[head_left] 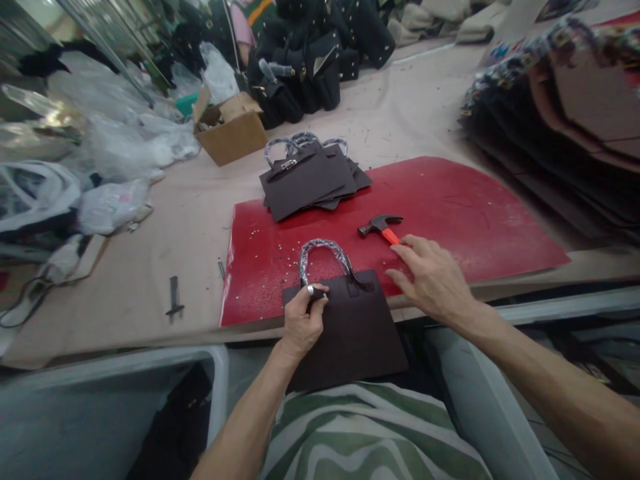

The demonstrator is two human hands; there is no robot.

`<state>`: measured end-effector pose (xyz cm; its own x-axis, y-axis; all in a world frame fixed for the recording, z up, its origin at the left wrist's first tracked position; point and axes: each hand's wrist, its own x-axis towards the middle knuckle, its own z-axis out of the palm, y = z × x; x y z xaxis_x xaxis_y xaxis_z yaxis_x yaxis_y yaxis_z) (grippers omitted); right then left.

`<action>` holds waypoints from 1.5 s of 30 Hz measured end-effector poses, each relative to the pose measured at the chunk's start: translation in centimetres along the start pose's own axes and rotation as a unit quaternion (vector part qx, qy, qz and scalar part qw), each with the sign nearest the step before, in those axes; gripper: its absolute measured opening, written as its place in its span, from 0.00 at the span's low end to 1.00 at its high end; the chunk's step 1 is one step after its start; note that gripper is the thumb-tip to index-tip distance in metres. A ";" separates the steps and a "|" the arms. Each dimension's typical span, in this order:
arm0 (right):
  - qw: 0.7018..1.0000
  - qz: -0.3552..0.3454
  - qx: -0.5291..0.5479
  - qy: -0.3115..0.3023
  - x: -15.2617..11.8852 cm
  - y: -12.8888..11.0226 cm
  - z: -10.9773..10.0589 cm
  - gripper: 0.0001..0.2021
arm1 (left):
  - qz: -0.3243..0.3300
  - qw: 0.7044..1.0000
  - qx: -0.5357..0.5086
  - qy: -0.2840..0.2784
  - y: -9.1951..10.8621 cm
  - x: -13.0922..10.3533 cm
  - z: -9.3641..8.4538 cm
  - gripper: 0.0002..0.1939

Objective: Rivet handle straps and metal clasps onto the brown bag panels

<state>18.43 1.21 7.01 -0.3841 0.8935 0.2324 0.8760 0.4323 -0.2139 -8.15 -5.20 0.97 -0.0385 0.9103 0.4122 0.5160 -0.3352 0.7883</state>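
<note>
The left hand (303, 319) pinches a small metal piece against the dark brown flat bag panel (350, 327) at the red mat's (450, 220) near edge, while the right hand (430, 277), fingers loosely spread and holding nothing, lies nearer the orange-handled hammer (381, 227), whose handle runs from its fingertips toward ten o'clock.

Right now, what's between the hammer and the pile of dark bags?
Just bare red mat, dotted with tiny silvery bits. Nothing else lies between the hammer and the pile of dark bags, seen from the head camera.
</note>
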 end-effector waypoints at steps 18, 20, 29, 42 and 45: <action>0.987 -0.047 0.134 -0.076 0.2 -6.0 5.7 0.36 | -0.011 0.999 -0.022 0.034 0.1 -0.4 0.3 0.06; 0.987 -0.045 0.137 -0.074 0.3 -6.0 5.7 0.36 | 0.018 0.999 -0.002 0.033 0.1 -0.2 0.3 0.07; 0.987 -0.049 0.137 -0.061 0.2 -5.9 5.9 0.36 | 0.047 0.998 0.021 0.025 0.5 0.1 0.6 0.06; 0.988 -0.046 0.137 -0.056 0.1 -5.9 6.0 0.36 | 0.080 0.994 0.068 0.016 0.3 0.4 0.9 0.07; 0.988 -0.049 0.138 -0.058 0.1 -6.0 6.1 0.36 | 0.079 0.994 0.072 0.019 0.3 0.4 1.3 0.08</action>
<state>11.39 -0.50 2.53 -0.5073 0.8470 0.1586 0.7265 0.5194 -0.4499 -6.92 -4.64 0.82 0.0219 0.8383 0.5448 0.6347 -0.4327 0.6402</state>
